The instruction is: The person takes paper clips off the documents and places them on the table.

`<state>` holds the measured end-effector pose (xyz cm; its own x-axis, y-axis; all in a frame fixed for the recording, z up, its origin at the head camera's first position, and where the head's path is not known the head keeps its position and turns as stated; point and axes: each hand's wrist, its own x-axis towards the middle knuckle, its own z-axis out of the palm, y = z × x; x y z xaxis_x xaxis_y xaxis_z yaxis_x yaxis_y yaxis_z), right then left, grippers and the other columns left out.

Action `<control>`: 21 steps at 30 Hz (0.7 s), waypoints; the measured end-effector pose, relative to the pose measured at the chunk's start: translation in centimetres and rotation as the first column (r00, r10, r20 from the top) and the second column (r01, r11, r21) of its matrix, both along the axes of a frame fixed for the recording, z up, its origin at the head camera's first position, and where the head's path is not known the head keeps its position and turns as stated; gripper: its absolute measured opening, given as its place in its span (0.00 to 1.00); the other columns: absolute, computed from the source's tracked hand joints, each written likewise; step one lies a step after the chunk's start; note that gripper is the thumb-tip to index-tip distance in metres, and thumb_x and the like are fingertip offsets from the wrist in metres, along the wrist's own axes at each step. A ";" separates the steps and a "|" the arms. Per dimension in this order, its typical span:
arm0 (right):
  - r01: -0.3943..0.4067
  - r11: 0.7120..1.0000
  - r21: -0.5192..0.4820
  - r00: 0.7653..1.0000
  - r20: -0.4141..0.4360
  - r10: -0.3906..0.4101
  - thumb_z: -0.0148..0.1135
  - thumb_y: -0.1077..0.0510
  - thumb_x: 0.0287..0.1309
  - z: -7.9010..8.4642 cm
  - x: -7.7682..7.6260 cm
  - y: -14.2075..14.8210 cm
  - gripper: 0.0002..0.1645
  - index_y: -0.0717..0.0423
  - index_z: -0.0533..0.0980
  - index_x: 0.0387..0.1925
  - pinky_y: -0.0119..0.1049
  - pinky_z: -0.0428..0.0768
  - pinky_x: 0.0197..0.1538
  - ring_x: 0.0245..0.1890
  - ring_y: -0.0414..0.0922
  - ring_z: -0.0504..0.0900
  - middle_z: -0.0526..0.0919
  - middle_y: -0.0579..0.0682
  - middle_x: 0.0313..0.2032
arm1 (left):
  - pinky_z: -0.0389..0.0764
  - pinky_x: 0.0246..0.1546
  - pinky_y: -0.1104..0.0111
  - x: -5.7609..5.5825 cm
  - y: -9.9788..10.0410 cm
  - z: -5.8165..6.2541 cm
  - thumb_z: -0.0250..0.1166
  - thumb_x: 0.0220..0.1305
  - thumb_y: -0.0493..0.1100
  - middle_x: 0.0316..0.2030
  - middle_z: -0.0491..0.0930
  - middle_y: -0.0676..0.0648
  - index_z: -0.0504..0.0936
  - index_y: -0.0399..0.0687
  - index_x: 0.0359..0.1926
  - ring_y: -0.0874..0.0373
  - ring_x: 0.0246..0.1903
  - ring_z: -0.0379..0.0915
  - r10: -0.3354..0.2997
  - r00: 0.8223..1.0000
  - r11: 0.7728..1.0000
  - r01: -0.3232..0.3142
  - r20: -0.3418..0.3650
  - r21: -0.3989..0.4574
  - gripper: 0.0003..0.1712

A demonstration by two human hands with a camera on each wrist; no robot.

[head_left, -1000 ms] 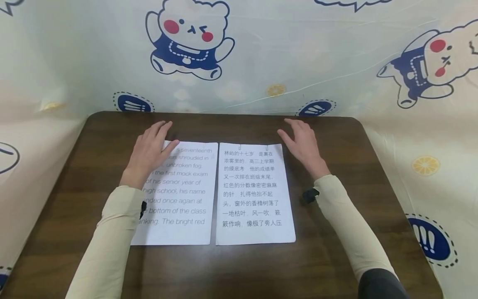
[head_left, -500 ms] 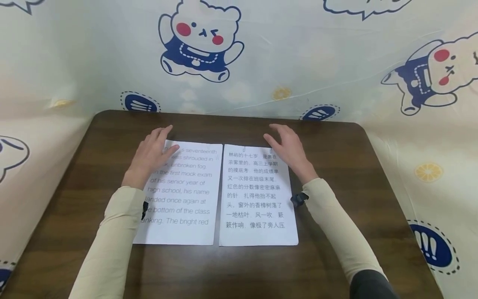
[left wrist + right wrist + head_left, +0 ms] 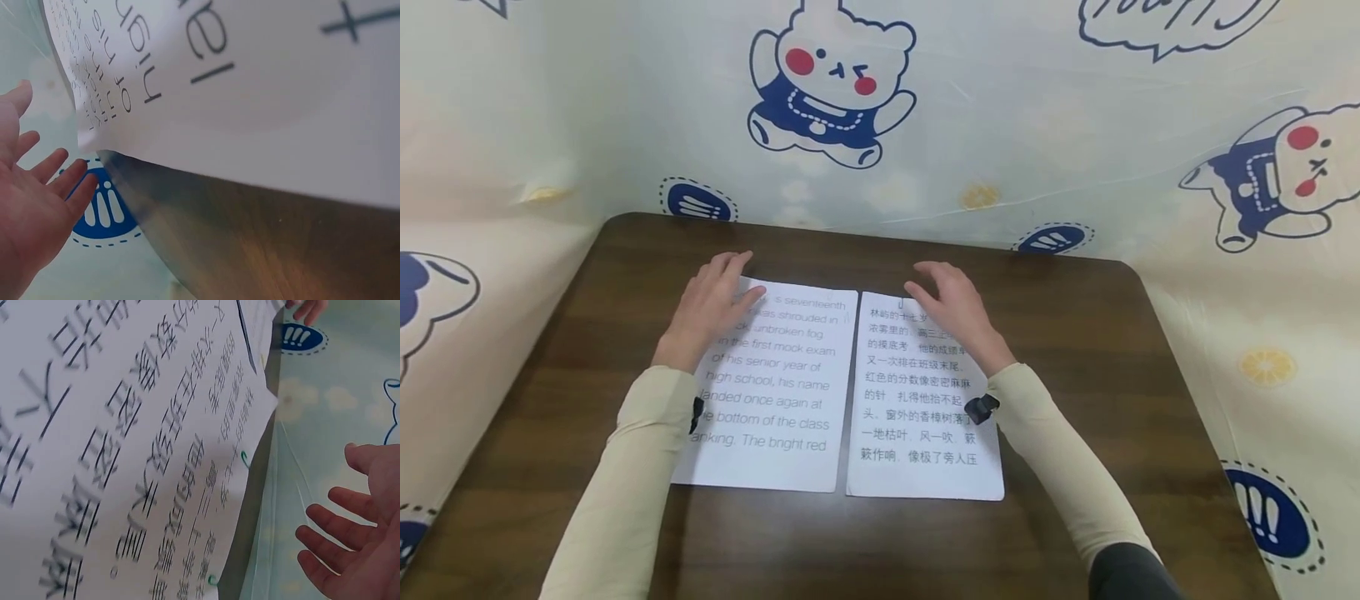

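Right hand: shifted inward over the past second, from beside the Chinese-text sheet to above its upper right corner. Left hand: at the English-text sheet, upper left, as before. Fingers, both hands: loosely spread, grasping nothing. Sheets: side by side, reaching nearward from the fingers. Near right thumb: green clip. Surrounding the fingers: dark table. Beyond fingertips: printed backdrop.

Cream sleeves, black wrist cameras
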<state>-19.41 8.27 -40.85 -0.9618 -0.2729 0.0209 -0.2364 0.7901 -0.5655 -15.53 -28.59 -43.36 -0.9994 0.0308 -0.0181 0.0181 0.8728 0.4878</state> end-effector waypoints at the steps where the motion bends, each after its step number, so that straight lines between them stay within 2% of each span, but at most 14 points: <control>1: -0.010 1.000 0.002 1.000 0.005 0.010 0.56 0.38 0.69 0.0 0.0 -0.4 0.33 0.46 0.69 0.69 0.52 0.69 0.73 0.71 0.49 0.69 0.74 0.49 0.69 | 0.56 0.72 0.34 0.0 -0.1 -0.1 0.57 0.74 0.52 0.77 0.52 0.34 0.50 0.49 0.79 0.32 0.72 0.53 0.005 1.000 1.000 -0.005 0.011 0.005 0.41; 11: -0.053 0.999 0.014 0.997 0.050 0.052 0.57 0.40 0.69 -0.7 -0.1 -4.2 0.32 0.49 0.70 0.68 0.52 0.70 0.72 0.71 0.50 0.71 0.75 0.50 0.68 | 0.59 0.72 0.37 -0.4 -0.4 -0.4 0.57 0.75 0.46 0.76 0.55 0.34 0.54 0.49 0.78 0.34 0.71 0.55 -0.010 0.997 0.999 0.008 0.070 0.038 0.37; 16: -0.060 0.998 0.008 0.995 0.086 0.059 0.59 0.40 0.69 -1.1 -0.5 -6.0 0.32 0.49 0.71 0.68 0.51 0.71 0.72 0.70 0.50 0.71 0.75 0.49 0.67 | 0.60 0.72 0.38 -0.2 -1.1 -0.5 0.58 0.74 0.45 0.75 0.56 0.34 0.57 0.47 0.77 0.35 0.70 0.57 0.003 0.998 0.999 -0.006 0.058 0.049 0.36; 21: -0.051 0.998 0.045 0.993 0.112 0.046 0.61 0.42 0.67 -1.3 -1.0 -7.8 0.31 0.47 0.72 0.66 0.51 0.71 0.72 0.69 0.51 0.71 0.76 0.50 0.66 | 0.61 0.72 0.39 -0.2 -2.0 -0.8 0.58 0.74 0.44 0.75 0.57 0.34 0.57 0.47 0.77 0.35 0.70 0.57 0.010 0.999 0.999 -0.013 0.051 0.053 0.36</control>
<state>-20.41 0.45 -42.20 -0.9431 -0.3175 -0.0994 -0.2131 0.8058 -0.5525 -15.75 -30.57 -44.15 -0.9975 0.0218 -0.0672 -0.0175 0.8455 0.5337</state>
